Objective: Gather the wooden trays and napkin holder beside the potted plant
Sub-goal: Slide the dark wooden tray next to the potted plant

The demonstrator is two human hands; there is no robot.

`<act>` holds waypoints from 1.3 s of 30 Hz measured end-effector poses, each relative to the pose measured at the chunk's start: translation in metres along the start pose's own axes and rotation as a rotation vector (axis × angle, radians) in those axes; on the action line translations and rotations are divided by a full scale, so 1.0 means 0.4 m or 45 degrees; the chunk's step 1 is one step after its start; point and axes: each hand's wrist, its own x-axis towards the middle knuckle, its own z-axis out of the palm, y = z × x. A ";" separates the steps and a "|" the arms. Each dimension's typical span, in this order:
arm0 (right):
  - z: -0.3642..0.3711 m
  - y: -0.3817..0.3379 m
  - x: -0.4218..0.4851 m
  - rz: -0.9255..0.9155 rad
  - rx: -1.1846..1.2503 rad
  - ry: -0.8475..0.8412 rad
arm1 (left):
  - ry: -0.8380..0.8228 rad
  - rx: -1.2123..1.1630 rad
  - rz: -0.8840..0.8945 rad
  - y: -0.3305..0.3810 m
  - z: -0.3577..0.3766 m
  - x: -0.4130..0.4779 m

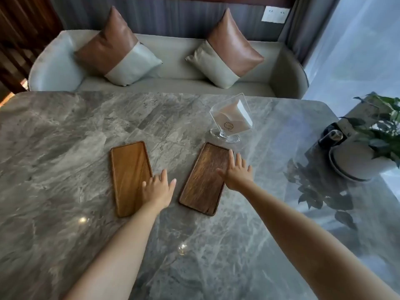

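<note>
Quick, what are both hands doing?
Left hand: open, flat on the left tray.
Right hand: open, flat on the right tray.

I have both bare forearms stretched forward from the bottom of the view, palms down. My left hand point(159, 189) lies flat with fingers loosely spread and the thumb out to the right. My right hand point(237, 173) reaches a little farther, fingers splayed and straight, thumb pointing left. Neither hand is gripping anything.
</note>
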 end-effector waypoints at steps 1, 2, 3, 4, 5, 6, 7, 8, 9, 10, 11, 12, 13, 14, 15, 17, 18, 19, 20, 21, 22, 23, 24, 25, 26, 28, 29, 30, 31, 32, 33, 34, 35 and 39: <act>-0.009 0.005 0.016 -0.015 -0.019 0.012 | -0.012 -0.010 -0.038 0.005 -0.001 -0.001; -0.018 0.010 0.034 -0.030 -0.034 0.013 | -0.015 -0.027 -0.075 0.010 0.003 0.001; -0.022 0.016 0.056 -0.040 -0.049 0.009 | 0.000 -0.035 -0.098 0.014 0.011 0.001; -0.031 0.021 0.075 -0.054 -0.044 -0.003 | -0.004 -0.052 -0.129 0.017 0.016 0.001; -0.034 0.026 0.097 -0.069 -0.037 -0.018 | -0.006 -0.065 -0.152 0.026 0.023 -0.002; -0.035 0.030 0.114 -0.081 -0.035 -0.039 | -0.016 -0.077 -0.177 0.036 0.032 -0.009; -0.038 0.037 0.132 -0.089 -0.029 -0.052 | -0.012 -0.089 -0.205 0.046 0.039 -0.015; -0.043 0.041 0.149 -0.088 -0.022 -0.065 | -0.030 -0.101 -0.248 0.058 0.045 -0.022; -0.044 0.048 0.169 -0.086 -0.008 -0.078 | -0.034 -0.117 -0.285 0.068 0.055 -0.026; -0.046 0.052 0.185 -0.086 0.003 -0.100 | -0.045 -0.123 -0.320 0.078 0.065 -0.030; -0.046 0.056 0.199 -0.095 0.002 -0.122 | -0.048 -0.132 -0.349 0.089 0.076 -0.034; -0.047 0.059 0.211 -0.107 -0.010 -0.147 | -0.062 -0.143 -0.375 0.101 0.084 -0.040; -0.047 0.062 0.223 -0.118 -0.022 -0.169 | -0.062 -0.150 -0.399 0.112 0.092 -0.045; -0.047 0.065 0.233 -0.121 -0.031 -0.188 | -0.057 -0.153 -0.422 0.122 0.100 -0.049; -0.046 0.067 0.242 -0.124 -0.039 -0.207 | -0.048 -0.154 -0.441 0.131 0.106 -0.053; -0.043 0.072 0.254 -0.129 -0.048 -0.241 | -0.049 -0.165 -0.482 0.147 0.113 -0.058; -0.040 0.075 0.259 -0.135 -0.051 -0.251 | -0.047 -0.172 -0.497 0.154 0.115 -0.058; -0.037 0.078 0.264 -0.140 -0.054 -0.258 | -0.042 -0.179 -0.512 0.161 0.116 -0.057; -0.033 0.081 0.269 -0.145 -0.055 -0.259 | -0.044 -0.184 -0.522 0.168 0.117 -0.057; -0.031 0.083 0.273 -0.151 -0.059 -0.259 | -0.046 -0.189 -0.530 0.175 0.117 -0.056; -0.029 0.084 0.277 -0.160 -0.062 -0.258 | -0.052 -0.191 -0.538 0.182 0.117 -0.055; -0.028 0.085 0.280 -0.167 -0.059 -0.257 | -0.056 -0.192 -0.548 0.189 0.116 -0.055; -0.027 0.086 0.283 -0.171 -0.050 -0.258 | -0.060 -0.196 -0.561 0.195 0.114 -0.057; -0.027 0.087 0.284 -0.170 -0.033 -0.257 | -0.058 -0.202 -0.574 0.201 0.111 -0.058; -0.026 0.089 0.284 -0.167 -0.008 -0.248 | -0.055 -0.214 -0.590 0.206 0.108 -0.060; -0.023 0.094 0.279 -0.147 0.056 -0.217 | -0.060 -0.260 -0.632 0.215 0.100 -0.062; -0.020 0.096 0.274 -0.130 0.091 -0.203 | -0.067 -0.290 -0.659 0.218 0.097 -0.063; -0.017 0.100 0.268 -0.115 0.123 -0.191 | -0.076 -0.320 -0.689 0.221 0.094 -0.064; -0.013 0.104 0.261 -0.100 0.153 -0.185 | -0.083 -0.349 -0.717 0.222 0.093 -0.065; -0.010 0.108 0.253 -0.082 0.184 -0.186 | -0.090 -0.375 -0.741 0.222 0.093 -0.065; -0.007 0.113 0.245 -0.063 0.217 -0.191 | -0.092 -0.399 -0.764 0.221 0.094 -0.066; -0.005 0.117 0.237 -0.043 0.249 -0.197 | -0.097 -0.418 -0.787 0.218 0.095 -0.066; -0.002 0.122 0.229 -0.029 0.281 -0.204 | -0.100 -0.437 -0.808 0.213 0.097 -0.066; -0.002 0.146 0.196 0.031 0.400 -0.256 | -0.101 -0.447 -0.839 0.195 0.108 -0.060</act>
